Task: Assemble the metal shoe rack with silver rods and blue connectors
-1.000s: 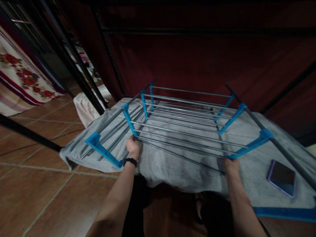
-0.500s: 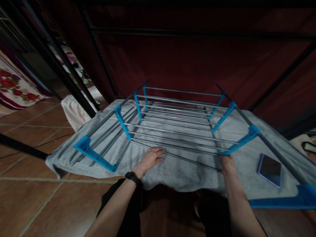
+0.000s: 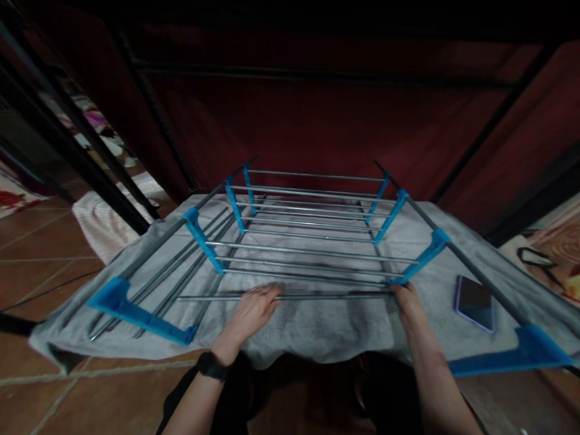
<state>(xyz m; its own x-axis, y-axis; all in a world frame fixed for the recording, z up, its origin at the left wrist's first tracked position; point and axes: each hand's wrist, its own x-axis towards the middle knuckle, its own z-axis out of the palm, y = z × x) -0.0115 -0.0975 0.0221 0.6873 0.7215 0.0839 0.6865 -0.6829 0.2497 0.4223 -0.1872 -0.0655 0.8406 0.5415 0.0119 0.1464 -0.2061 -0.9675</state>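
Note:
A grey metal rod (image 3: pixel 335 296) lies crosswise at the near side of a rack frame with blue plastic brackets (image 3: pixel 203 241) and several crossbars. My left hand (image 3: pixel 254 308) is closed around the rod left of its middle, and the free left end sticks out past the hand. At the rod's right end, my right hand (image 3: pixel 406 297) has its fingers closed, just below a blue bracket (image 3: pixel 421 263); the fingertips are partly hidden. Several loose rods (image 3: pixel 176 272) lie on the grey towel (image 3: pixel 317 332) inside the frame's left side.
A phone (image 3: pixel 475 303) rests on the towel, right of my right hand. Grey side tubes (image 3: pixel 480 275) run along both sides to large blue end brackets (image 3: pixel 136 311). Behind stands a dark red curtain (image 3: pixel 294 121) with black metal bars. Tiled floor (image 3: pixel 40 241) lies at the left.
The rod has turned from slanting to nearly level, its left end coming nearer to me. My left hand has closed on it. The whole view has shifted slightly.

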